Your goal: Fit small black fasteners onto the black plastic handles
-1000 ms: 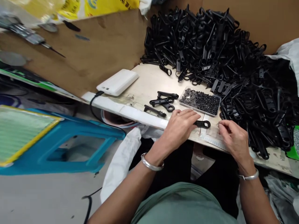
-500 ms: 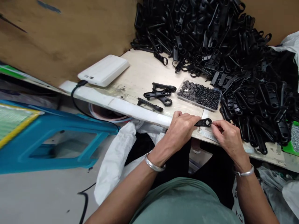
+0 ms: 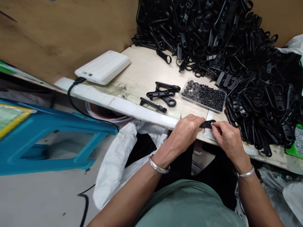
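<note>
Near the table's front edge, my left hand (image 3: 188, 130) grips a black plastic handle-like part (image 3: 206, 124), whose ring end sticks out to the right. My right hand (image 3: 227, 135) is closed in a pinch right at that ring end; whatever its fingertips hold is too small and hidden to name. Behind the hands stands a clear shallow box (image 3: 204, 96) full of tiny dark and greyish pieces. To the left of it lie several similar black parts (image 3: 161, 94), loose on the table.
A large heap of black plastic parts (image 3: 203, 34) covers the back and right of the table (image 3: 139, 74). A white power bank (image 3: 103, 67) with a black cable (image 3: 71, 94) sits at left. Below stands a blue stool (image 3: 59, 138). A green tray (image 3: 297, 146) is at far right.
My right hand has moved left, from apart to the ring end of the black part. My left hand keeps its hold. The view has shifted, bringing the table nearer.
</note>
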A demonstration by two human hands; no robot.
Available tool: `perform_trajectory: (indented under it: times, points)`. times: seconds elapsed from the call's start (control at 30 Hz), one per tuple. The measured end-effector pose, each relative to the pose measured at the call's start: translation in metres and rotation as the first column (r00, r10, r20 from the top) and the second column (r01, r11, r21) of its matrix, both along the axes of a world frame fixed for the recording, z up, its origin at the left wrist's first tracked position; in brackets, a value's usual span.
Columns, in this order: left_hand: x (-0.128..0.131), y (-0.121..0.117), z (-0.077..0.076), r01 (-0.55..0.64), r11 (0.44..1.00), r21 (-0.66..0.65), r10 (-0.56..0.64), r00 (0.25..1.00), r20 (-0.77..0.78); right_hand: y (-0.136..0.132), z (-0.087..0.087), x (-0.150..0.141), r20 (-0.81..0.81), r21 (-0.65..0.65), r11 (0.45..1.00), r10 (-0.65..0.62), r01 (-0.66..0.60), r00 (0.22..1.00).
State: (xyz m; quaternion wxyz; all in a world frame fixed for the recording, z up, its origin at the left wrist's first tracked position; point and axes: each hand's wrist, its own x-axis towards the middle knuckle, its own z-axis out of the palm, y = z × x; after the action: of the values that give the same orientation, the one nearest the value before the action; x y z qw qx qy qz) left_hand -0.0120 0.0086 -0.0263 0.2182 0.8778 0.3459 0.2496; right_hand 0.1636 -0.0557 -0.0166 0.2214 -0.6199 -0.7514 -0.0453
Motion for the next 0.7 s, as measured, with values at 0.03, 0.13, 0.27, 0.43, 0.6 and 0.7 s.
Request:
perform_trajectory:
  times: [0.03,0.13,0.27,0.43,0.6,0.7]
  points:
    - [0.0,0.0,0.0,-0.001,1.0,0.005,0.001,1.0,0.007,0.0,0.001,-0.001,0.027,0.004,1.0,-0.001,0.001,1.0]
    - [0.0,0.0,-0.001,-0.003,1.0,0.006,0.003,1.0,0.023,0.0,0.002,-0.006,0.111,0.022,1.0,0.006,-0.009,0.994]
    - [0.0,0.0,-0.001,0.015,1.0,-0.007,-0.015,0.999,0.038,0.001,0.005,-0.013,0.205,-0.006,1.0,0.005,-0.004,0.979]
    - [0.001,0.0,-0.002,0.033,0.999,-0.018,-0.033,0.999,0.038,0.002,0.011,-0.019,0.123,-0.134,0.986,-0.078,0.094,0.989]
    - [0.001,-0.001,-0.002,0.067,0.997,-0.025,-0.068,0.998,-0.006,0.002,0.018,-0.018,-0.064,-0.256,0.954,-0.178,0.156,0.982]
    - [0.0,-0.002,-0.001,0.077,0.997,-0.012,-0.078,0.996,-0.05,0.005,0.021,-0.015,-0.115,-0.331,0.932,-0.196,0.149,0.974]
